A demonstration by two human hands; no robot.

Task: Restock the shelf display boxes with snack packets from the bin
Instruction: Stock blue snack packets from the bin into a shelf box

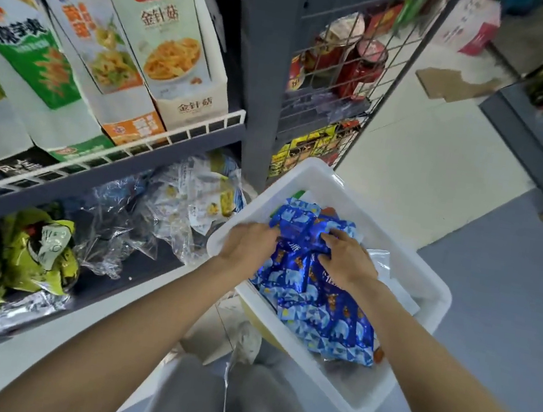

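Note:
A white plastic bin (304,179) stands in front of me, right of the shelf. Inside it lies a heap of shiny blue snack packets (328,313) with a white bear pattern. Both hands are down in the bin. My left hand (251,243) grips the left side of the heap, fingers curled into the packets. My right hand (346,259) presses on and grasps packets at the heap's top right. On the upper shelf stand several tall white display boxes (180,45) with printed snack pictures, leaning left.
The dark lower shelf (100,183) holds green packets (26,249) in clear wrap and pale yellow-blue packets (202,193). A grey upright post (263,76) and a wire grid rack (342,77) with red jars stand behind the bin. Flattened cardboard (452,82) lies on the floor.

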